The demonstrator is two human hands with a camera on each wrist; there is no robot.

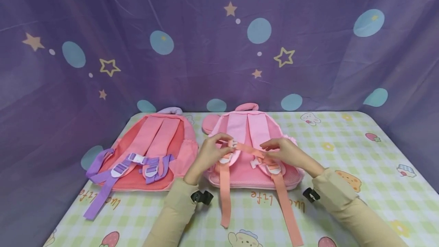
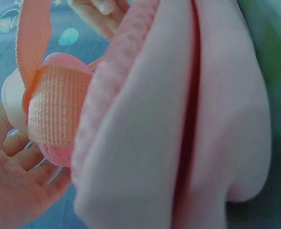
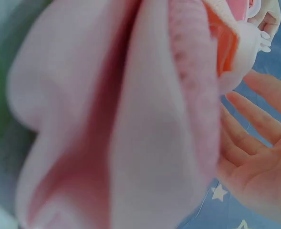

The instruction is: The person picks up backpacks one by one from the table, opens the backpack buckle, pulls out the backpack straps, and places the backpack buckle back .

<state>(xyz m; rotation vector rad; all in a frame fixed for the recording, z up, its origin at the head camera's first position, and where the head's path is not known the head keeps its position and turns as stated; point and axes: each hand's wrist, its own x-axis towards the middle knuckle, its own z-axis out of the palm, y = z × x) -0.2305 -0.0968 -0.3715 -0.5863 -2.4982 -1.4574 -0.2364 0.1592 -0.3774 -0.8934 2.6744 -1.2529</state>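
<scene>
One coral backpack (image 1: pixel 151 132) and one pink backpack (image 1: pixel 244 167) near the table's (image 1: pixel 363 155) far edge.
The coral one sits toward the left edge; two orange tails (image 1: pixel 225 197) trail from the pink one toward the near edge, wide room rightward. The left hand (image 1: pixel 210 152) pinches a white buckle (image 1: pixel 234 144); the right hand (image 1: pixel 286 152), partly spread, is at an orange strap (image 1: pixel 249 149); whether it pinches, I cannot tell.
</scene>
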